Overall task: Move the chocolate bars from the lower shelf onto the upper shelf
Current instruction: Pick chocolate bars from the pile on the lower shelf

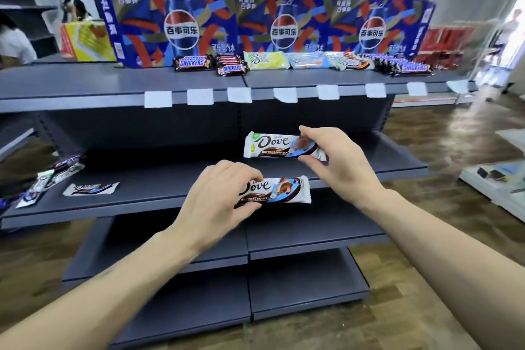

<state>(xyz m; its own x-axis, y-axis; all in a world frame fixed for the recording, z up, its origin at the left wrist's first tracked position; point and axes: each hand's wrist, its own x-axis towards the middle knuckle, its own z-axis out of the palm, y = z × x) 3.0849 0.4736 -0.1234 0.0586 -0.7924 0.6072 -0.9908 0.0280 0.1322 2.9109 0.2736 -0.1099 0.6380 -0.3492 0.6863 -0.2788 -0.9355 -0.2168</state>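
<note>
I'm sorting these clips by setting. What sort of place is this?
Most likely a small shop or a mock store: grey retail shelving with blank price tags along its edge, Snickers bars laid in a row, and Pepsi cartons stacked behind them.

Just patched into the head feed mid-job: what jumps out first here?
Two white Dove bars held in mid-air in front of the shelves: the right hand pinches the higher Dove bar by its right end, and the left hand grips the lower Dove bar by its left end. Behind them, a row of blue Pepsi cartons backs the upper shelf, with Snickers bars lined up in front.
</note>
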